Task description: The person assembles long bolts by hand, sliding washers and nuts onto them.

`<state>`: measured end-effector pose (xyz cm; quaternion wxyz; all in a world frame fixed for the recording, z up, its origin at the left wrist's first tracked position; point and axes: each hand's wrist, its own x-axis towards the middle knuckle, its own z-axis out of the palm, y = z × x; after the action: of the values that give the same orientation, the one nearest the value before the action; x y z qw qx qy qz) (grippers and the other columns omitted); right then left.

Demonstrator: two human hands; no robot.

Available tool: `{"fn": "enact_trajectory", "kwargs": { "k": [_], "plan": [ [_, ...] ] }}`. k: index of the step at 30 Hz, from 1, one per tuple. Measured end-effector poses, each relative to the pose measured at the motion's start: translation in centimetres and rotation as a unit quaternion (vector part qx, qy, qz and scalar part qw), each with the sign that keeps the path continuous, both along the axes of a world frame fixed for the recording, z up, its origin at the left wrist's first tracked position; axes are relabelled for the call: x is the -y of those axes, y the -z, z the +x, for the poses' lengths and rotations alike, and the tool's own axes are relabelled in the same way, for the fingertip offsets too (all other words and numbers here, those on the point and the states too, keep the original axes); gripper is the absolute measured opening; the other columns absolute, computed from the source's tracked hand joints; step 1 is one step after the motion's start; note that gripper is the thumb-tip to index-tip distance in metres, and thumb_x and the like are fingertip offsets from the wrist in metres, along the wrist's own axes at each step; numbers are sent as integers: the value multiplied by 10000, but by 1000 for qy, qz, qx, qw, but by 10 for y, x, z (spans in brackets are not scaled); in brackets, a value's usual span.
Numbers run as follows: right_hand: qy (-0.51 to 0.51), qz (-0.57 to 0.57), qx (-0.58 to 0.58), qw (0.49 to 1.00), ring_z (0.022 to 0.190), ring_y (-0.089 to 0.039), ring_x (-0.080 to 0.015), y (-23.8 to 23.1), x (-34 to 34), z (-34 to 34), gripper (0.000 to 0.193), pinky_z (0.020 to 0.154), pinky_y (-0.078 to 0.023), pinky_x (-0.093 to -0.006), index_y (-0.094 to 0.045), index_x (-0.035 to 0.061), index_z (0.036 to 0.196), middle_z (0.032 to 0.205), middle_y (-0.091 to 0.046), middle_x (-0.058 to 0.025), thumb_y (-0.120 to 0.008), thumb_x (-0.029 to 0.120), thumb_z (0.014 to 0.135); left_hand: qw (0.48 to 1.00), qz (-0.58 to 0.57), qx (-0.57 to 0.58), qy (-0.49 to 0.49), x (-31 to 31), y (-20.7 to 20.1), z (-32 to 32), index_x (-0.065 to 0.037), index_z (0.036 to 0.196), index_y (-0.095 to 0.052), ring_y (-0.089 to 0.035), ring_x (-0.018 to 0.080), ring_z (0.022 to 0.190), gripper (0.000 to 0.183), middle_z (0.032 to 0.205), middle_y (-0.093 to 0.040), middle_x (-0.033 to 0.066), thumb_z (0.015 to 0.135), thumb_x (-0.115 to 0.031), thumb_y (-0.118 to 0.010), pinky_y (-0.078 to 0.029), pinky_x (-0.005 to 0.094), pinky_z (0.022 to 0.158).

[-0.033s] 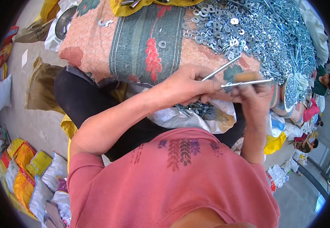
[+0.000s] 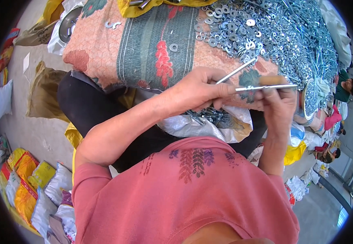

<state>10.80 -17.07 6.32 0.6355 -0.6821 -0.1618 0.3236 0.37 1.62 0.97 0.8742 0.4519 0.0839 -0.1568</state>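
Observation:
My left hand [image 2: 200, 90] is closed round a thin metal rod [image 2: 236, 70], which sticks out up and to the right between thumb and fingers. My right hand [image 2: 280, 101] pinches a second metal rod [image 2: 261, 88], held nearly level. That rod's left end meets my left thumb tip. Something tan, perhaps a finger cover, shows blurred on a right finger. Below the hands, an open white sack [image 2: 184, 128] holds several metal bolts [image 2: 211, 116]. Just beyond them lies a heap of flat washers [image 2: 233, 28] on a patterned cloth [image 2: 95, 53].
Many long thin metal rods or bolts [image 2: 306, 24] are heaped at the far right, beside a round tub [image 2: 308, 99] of small parts. A metal bowl [image 2: 68, 26] stands far left. Filled bags [image 2: 26, 199] lie left on the floor. Other people [image 2: 347, 87] sit at the right.
My right hand has shifted a little to the right, and its rod has moved with it and lies more level. The left hand's rod has tilted slightly; the left hand itself has barely moved.

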Motion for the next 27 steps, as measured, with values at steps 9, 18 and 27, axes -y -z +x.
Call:
{"fn": "enact_trajectory", "kwargs": {
  "k": [9, 18, 27],
  "plan": [
    [16, -70, 76, 995, 689, -592, -103, 21, 18, 8, 272, 622, -481, -222, -602, -11, 1035, 836, -648, -78, -665, 147, 823, 998, 44, 22, -42, 1, -3, -1, -23, 904, -555, -375, 22, 402, 114, 619, -583, 48, 872, -132, -560, -257, 171, 354],
    [30, 8, 87, 996, 897, -625, -204, 27, 16, 8, 446, 741, -514, -292, -486, -47, 1184, 993, -628, -164, -611, 241, 868, 997, 55, -1, -59, 4, -5, -1, -14, 811, -553, -445, 48, 462, 72, 594, -573, 37, 805, -86, -548, -338, 203, 417],
    [77, 37, 11, 996, 813, -620, -185, 19, 0, 0, 358, 662, -491, -254, -526, -34, 1128, 920, -632, -113, -624, 177, 856, 998, 49, -13, -35, 5, -2, -1, -18, 834, -563, -451, 48, 465, 82, 599, -574, 33, 802, -91, -546, -334, 199, 414]
  ]
}}
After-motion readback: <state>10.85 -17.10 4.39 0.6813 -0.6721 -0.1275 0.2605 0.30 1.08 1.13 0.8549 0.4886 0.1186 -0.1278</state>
